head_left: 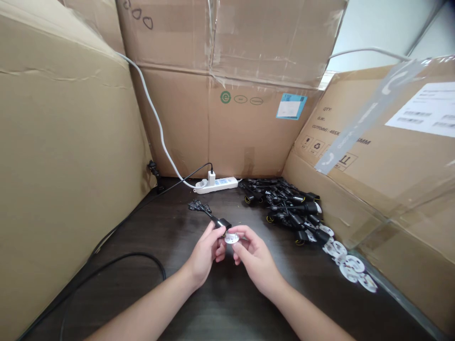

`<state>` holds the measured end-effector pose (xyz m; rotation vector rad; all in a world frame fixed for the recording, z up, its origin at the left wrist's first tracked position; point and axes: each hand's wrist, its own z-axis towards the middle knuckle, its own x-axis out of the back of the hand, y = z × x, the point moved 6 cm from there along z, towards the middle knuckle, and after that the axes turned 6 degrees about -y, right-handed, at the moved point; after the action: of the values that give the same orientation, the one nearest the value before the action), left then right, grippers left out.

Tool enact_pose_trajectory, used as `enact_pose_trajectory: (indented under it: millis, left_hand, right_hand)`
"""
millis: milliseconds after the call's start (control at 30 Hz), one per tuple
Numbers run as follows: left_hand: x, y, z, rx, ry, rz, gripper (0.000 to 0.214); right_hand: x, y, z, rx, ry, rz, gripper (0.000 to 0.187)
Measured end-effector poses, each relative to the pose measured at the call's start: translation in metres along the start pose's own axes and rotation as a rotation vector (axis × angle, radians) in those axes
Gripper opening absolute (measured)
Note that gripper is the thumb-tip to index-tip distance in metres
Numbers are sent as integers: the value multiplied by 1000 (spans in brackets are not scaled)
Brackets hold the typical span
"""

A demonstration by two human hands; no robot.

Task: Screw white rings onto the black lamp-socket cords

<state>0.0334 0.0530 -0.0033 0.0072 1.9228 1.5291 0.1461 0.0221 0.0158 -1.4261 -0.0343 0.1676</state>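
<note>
From my remote seat I work across the view from the left. A tall tan corrugated carton (60,170) walls off that side, and a thin black rubber cable (117,258) loops over the dark wooden tabletop (170,303) in front of it. My left hand (203,251) is curled closed, pinching a black cylindrical plastic socket (223,223). Its short black lead ends in a cluster of black connectors (199,206), reaching back toward a white power strip (215,185). My right hand (254,259) pinches a small round white disc (231,238) between thumb and fingertips, right at the socket's end. Further right lies a heap of matching black sockets (289,208), with loose white discs (350,269) spread along its near side. The small disc is the weak point: so narrow a pinch could let it slip and fall, and a crooked angle could jam it against the socket, while a swinging lead could snag the heap
</note>
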Motion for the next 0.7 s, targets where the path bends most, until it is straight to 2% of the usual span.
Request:
enact_pose_trajectory:
  millis: [133, 267, 400, 567, 700]
  left_hand:
    - [-2, -1, 0, 8, -36, 21, 33]
    - [-5, -3, -1, 37, -70, 37, 36]
    - [-7, -4, -1, 53, -99, 57, 38]
    - [-7, -4, -1, 51, -92, 85, 41]
    - [-7, -3, -1, 46, -76, 94, 41]
  right_hand:
    - [3, -12, -1, 157, 22, -244, 17]
    - [5, -17, -1, 201, 40, -328, 13]
    - [7, -12, -2, 171, 64, -340, 11]
    - [10, 0, -2, 80, 54, -208, 19]
    - [12, -1, 0, 71, 57, -219, 22]
